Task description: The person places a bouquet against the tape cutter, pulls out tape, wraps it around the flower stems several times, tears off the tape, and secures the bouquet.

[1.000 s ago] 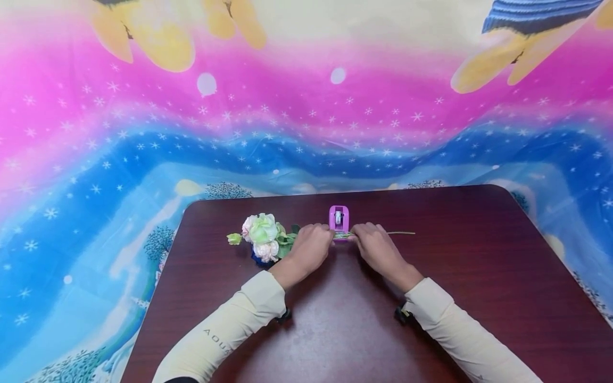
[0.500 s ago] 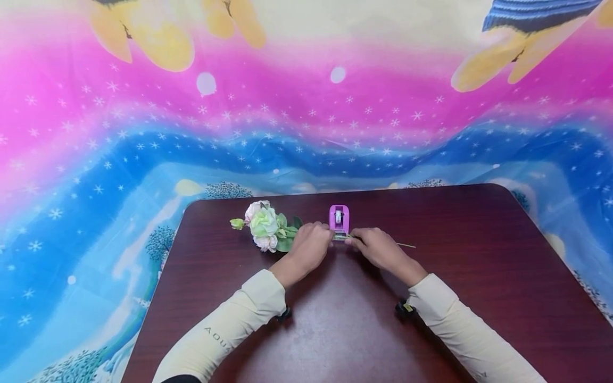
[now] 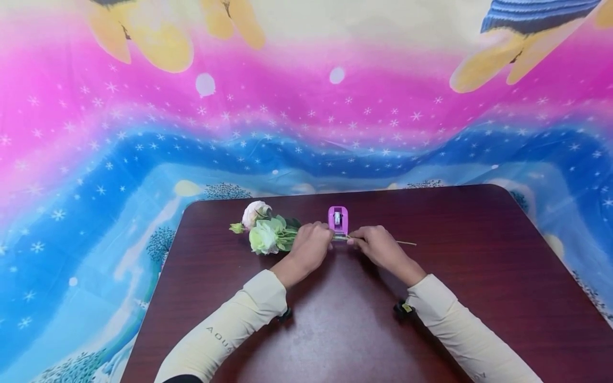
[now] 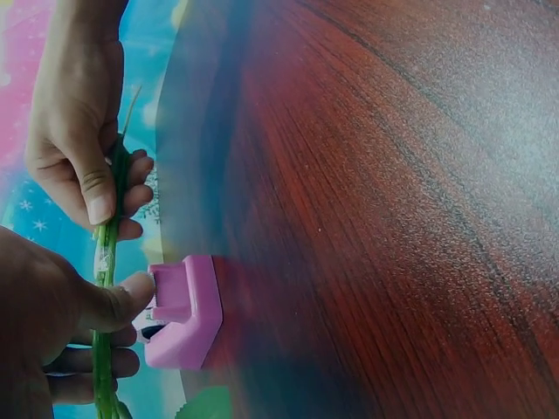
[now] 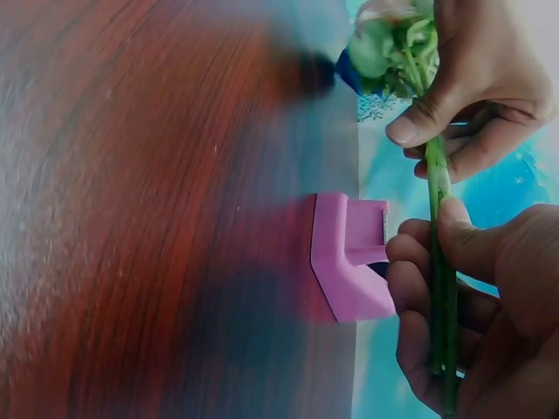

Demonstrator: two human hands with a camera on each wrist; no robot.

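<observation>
A bunch of flowers [image 3: 264, 236] with pale pink and white-green blooms lies sideways over the table, its heads to the left. My left hand [image 3: 310, 246] holds the green stems [image 4: 103, 362] just behind the leaves, thumb on one side and fingers on the other. Farther along, my right hand [image 3: 378, 247] pinches the same stems, whose thin end sticks out to the right. Between both hands a whitish, shiny band of tape [image 4: 104, 258] shows on the stems. A blue bloom [image 5: 348, 74] appears in the right wrist view. Just behind the stems stands a pink tape dispenser [image 3: 344, 223].
The dark reddish wooden table [image 3: 345, 330] has rounded far corners. Behind it hangs a printed cloth [image 3: 306, 117] in pink and blue with snowflakes. In the head view, a tape roll [image 3: 337, 217] sits inside the dispenser.
The bunch has turned about its stems: the pink bloom is now uppermost and the white-green one lower. The blue bloom has gone from the head view. Both hands stay nearly in place.
</observation>
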